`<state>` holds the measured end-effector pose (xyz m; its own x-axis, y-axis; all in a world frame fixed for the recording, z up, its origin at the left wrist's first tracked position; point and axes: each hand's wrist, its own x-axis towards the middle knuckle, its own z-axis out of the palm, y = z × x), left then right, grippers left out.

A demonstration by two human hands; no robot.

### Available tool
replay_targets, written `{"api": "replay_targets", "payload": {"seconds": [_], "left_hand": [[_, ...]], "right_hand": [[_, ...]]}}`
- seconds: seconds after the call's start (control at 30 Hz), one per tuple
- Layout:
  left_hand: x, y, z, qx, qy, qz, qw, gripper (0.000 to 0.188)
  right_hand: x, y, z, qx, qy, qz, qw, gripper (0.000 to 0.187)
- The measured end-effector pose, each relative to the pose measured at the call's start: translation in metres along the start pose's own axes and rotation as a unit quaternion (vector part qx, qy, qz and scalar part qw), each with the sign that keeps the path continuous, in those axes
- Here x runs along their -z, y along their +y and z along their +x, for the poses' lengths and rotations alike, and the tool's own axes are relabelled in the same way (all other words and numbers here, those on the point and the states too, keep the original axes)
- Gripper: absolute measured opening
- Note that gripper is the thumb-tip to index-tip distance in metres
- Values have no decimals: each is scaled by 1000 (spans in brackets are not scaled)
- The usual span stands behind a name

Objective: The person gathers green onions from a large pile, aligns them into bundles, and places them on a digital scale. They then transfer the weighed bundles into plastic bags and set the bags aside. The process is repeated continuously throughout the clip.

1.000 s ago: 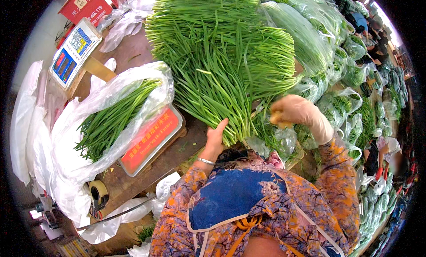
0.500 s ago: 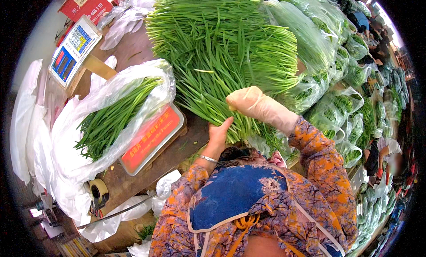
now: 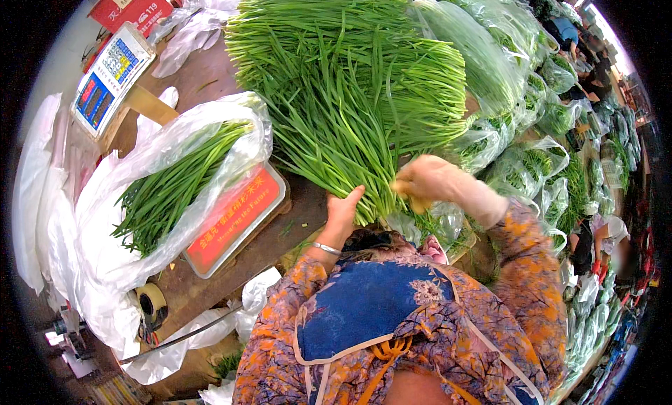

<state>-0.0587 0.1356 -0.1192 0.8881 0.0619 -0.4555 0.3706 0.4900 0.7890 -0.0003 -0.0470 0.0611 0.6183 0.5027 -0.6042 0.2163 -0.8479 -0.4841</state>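
Observation:
My left hand point(image 3: 341, 213), with a silver bangle at the wrist, grips the near end of a bunch of garlic chives point(image 3: 350, 174). Its thumb lies over the stems and its fingers are hidden beneath. My right hand point(image 3: 425, 181), in a pale glove, is at the right side of the bunch's stem ends. Motion smears its fingers, so I cannot make out whether they hold anything. Beyond the bunch spreads a large heap of garlic chives point(image 3: 315, 48). More chives point(image 3: 183, 182) lie in an open clear plastic bag point(image 3: 255, 114) on a scale with a red plate point(image 3: 234, 219).
The scale's display point(image 3: 112, 79) stands at the far left, near a red box point(image 3: 129, 9). A roll of tape point(image 3: 152, 303) sits at the table's near left, beside white plastic bags point(image 3: 105, 265). Bagged greens point(image 3: 483, 62) line the right side. Other people point(image 3: 609, 237) are at far right.
My right hand has moved right and toward me, off the top of the bunch to its side. My left hand keeps its grip on the stems.

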Motion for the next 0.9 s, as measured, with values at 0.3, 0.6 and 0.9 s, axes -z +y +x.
{"api": "replay_targets", "payload": {"seconds": [0.3,0.6,0.9], "left_hand": [[6,-2,1,25,8,-2,1000,51],[-7,13,-9,-8,4,38,999,41],[-16,6,-25,11,24,-83,996,47]], "right_hand": [[-18,-22,14,-33,96,129,986,36],[-70,21,34,-28,177,-2,984,40],[-98,11,35,193,386,117,895,26]]}}
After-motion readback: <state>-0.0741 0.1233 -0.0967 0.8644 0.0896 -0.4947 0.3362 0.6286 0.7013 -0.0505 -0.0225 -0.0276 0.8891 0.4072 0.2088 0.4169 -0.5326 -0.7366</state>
